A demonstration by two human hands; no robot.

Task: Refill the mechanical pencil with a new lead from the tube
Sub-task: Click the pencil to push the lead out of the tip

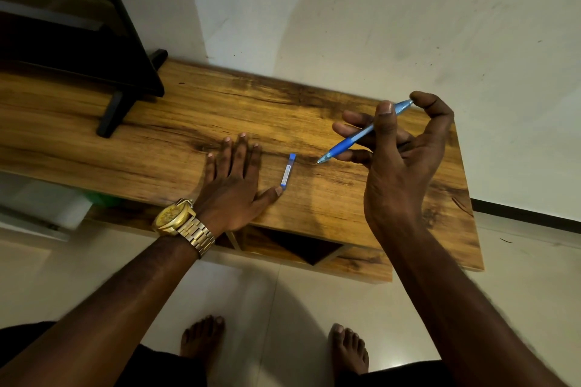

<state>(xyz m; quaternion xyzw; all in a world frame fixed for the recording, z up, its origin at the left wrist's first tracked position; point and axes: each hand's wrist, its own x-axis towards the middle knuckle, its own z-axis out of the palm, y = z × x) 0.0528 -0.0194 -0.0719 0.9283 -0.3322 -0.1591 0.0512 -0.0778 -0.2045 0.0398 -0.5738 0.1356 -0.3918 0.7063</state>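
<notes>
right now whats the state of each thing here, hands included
mechanical pencil: held off the table, tilted, tip pointing down-left
right hand: grips the pencil, index finger curled over its top end
lead tube: lying flat on the table, blue cap on
left hand: flat on the table, fingers spread, thumb tip touching the tube's near end
table: wooden top, bears the tube and the left hand
watch: worn on the left wrist
</notes>
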